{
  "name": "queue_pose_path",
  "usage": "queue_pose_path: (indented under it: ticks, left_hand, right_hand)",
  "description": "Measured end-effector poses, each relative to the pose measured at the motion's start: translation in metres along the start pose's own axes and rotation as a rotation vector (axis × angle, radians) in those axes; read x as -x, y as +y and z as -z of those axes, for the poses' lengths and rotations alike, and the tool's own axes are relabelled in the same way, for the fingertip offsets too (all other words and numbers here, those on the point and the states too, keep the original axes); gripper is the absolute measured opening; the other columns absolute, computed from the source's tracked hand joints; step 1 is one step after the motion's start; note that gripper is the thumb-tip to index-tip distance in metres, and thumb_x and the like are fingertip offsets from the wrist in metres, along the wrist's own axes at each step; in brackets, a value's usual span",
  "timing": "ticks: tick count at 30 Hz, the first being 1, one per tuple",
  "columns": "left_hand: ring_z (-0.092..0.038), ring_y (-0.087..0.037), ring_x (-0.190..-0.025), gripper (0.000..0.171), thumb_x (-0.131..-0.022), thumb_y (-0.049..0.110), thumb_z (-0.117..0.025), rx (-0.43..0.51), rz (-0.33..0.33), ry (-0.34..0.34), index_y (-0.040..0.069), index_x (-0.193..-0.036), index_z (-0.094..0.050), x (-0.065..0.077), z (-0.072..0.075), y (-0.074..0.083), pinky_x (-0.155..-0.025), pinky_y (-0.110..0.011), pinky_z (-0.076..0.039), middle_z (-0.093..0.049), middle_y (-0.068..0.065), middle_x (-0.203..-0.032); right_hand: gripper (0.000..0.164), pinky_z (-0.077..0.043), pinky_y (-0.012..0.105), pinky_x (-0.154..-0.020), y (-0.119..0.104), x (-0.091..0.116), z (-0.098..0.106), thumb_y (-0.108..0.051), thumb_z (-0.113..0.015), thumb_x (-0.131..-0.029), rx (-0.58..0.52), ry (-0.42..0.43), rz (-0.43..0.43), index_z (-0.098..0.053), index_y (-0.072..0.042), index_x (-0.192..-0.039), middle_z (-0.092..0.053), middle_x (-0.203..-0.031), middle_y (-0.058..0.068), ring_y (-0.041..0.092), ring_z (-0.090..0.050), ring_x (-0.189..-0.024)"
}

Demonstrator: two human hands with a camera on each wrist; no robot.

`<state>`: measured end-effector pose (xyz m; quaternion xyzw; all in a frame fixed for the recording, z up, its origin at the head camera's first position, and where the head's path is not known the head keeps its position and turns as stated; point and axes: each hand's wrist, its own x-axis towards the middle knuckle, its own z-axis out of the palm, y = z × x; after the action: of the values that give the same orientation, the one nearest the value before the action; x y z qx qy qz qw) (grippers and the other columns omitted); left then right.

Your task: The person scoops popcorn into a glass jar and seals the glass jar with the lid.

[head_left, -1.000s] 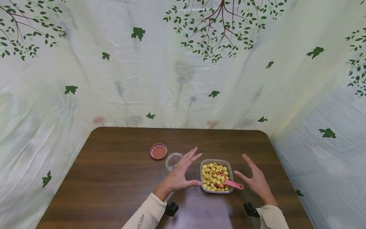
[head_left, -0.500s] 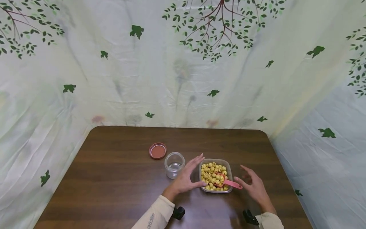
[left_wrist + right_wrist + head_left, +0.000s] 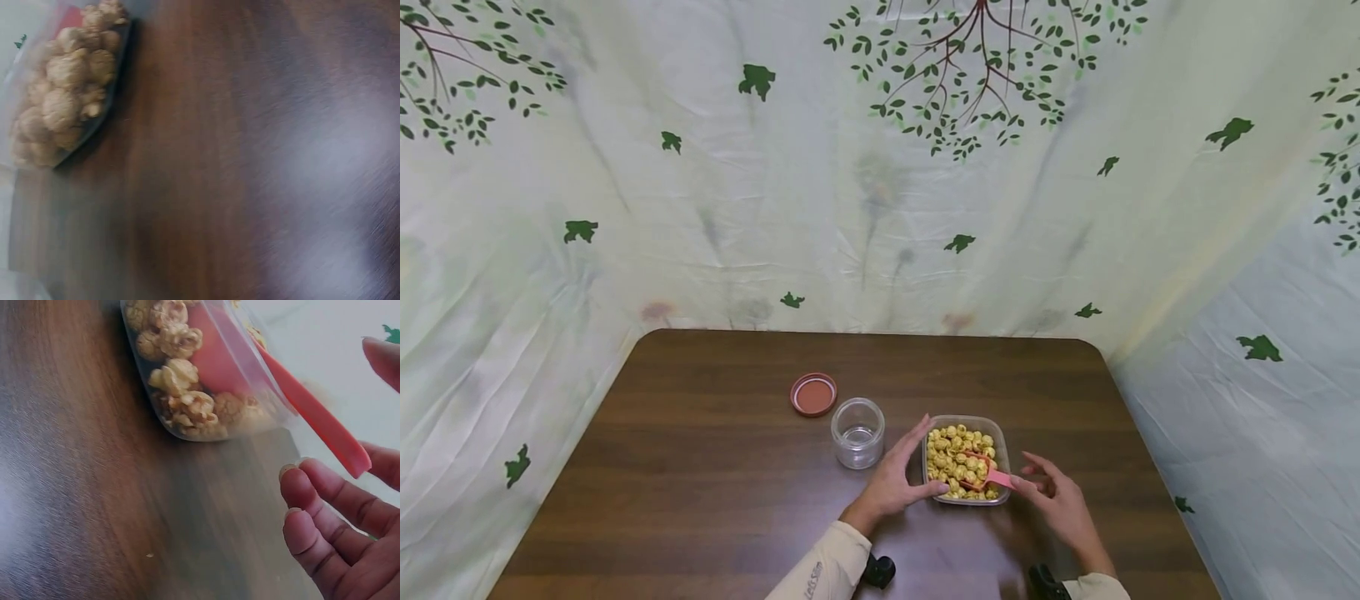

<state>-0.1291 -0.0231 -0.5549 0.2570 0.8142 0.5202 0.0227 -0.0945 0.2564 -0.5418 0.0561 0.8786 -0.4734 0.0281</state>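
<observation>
A clear plastic container (image 3: 1002,446) full of popcorn (image 3: 951,448) stands on the table between the two hands. A pink scoop (image 3: 999,477) lies in the popcorn, its handle sticking out over the right rim. My left hand (image 3: 893,483) is at the container's left side, fingers extended and thumb over the front left rim; firm contact cannot be told. Around the handle's end, my right hand (image 3: 1060,502) has its thumb and fingers spread. In the right wrist view, the handle (image 3: 319,415) passes between thumb and fingers (image 3: 331,487) without a pinch. No fingers show in the left wrist view.
An uncovered clear jar (image 3: 858,435) stands left of the container, past the left hand. Behind it to the left lies a reddish round lid (image 3: 813,394). The brown table (image 3: 700,467) meets a leaf-patterned cloth (image 3: 865,208) at the back.
My left hand has moved right and closer against the container, uncovering the jar. The right hand has come in left and down to the scoop's handle. Container and scoop look unmoved.
</observation>
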Motion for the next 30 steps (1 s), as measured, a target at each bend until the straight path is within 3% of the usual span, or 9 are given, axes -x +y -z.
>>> queue_pose_path:
  ticks: [5,8,12,20,25,30]
  left_hand:
    - [-0.025,-0.036,-0.142,0.105,-0.074,0.039,-0.083,-0.004,0.096,-0.008,0.009,-0.154,-0.022,0.004,-0.011,-0.006,-0.111,-0.054,-0.026,-0.02,-0.017,-0.158]
    - [-0.024,-0.035,-0.142,0.111,-0.072,0.038,-0.084,-0.009,0.149,-0.01,0.006,-0.154,-0.018,0.006,-0.015,-0.008,-0.112,-0.052,-0.024,-0.02,-0.017,-0.158]
    - [-0.024,-0.033,-0.142,0.114,-0.07,0.037,-0.086,0.01,0.199,-0.004,0.003,-0.154,-0.016,0.007,-0.018,-0.011,-0.113,-0.05,-0.024,-0.021,-0.017,-0.157]
    - [-0.042,-0.035,-0.132,0.111,-0.07,0.027,-0.087,0.125,0.186,0.02,-0.001,-0.152,-0.018,0.008,-0.027,-0.022,-0.109,-0.043,-0.034,-0.029,-0.025,-0.152]
    - [-0.04,-0.034,-0.134,0.107,-0.072,0.02,-0.086,0.195,0.171,0.034,-0.005,-0.151,-0.018,0.008,-0.031,-0.027,-0.108,-0.041,-0.035,-0.033,-0.024,-0.15]
    - [-0.042,-0.033,-0.132,0.102,-0.074,0.019,-0.085,0.226,0.189,0.041,-0.001,-0.152,-0.021,0.009,-0.034,-0.034,-0.109,-0.043,-0.034,-0.038,-0.021,-0.149]
  right_hand:
    - [0.061,-0.047,0.025,-0.065,0.0,0.004,-0.005,-0.036,-0.071,-0.088,0.023,-0.005,-0.095,-0.053,0.002,-0.132,-0.066,-0.105,0.014,0.016,-0.059,-0.082]
    - [0.064,-0.049,0.026,-0.061,0.0,0.006,-0.008,-0.039,-0.07,-0.088,-0.023,-0.016,-0.164,-0.052,0.003,-0.132,-0.066,-0.095,0.011,0.018,-0.061,-0.076]
    - [0.057,-0.05,0.027,-0.056,0.0,0.008,-0.011,-0.029,-0.071,-0.088,-0.129,-0.005,-0.186,-0.053,0.006,-0.13,-0.065,-0.082,0.012,0.019,-0.061,-0.066]
    - [0.035,-0.051,0.027,-0.053,-0.003,0.007,-0.013,-0.006,-0.067,-0.089,-0.271,0.039,-0.208,-0.059,0.012,-0.118,-0.069,-0.077,0.013,0.018,-0.064,-0.062]
    - [0.025,-0.053,0.026,-0.055,-0.004,0.004,-0.014,-0.003,-0.06,-0.094,-0.31,0.055,-0.206,-0.06,0.013,-0.114,-0.069,-0.079,0.014,0.017,-0.065,-0.064]
    - [0.024,-0.054,0.026,-0.055,-0.005,0.001,-0.014,-0.003,-0.057,-0.096,-0.322,0.054,-0.201,-0.06,0.013,-0.113,-0.067,-0.079,0.014,0.016,-0.063,-0.063]
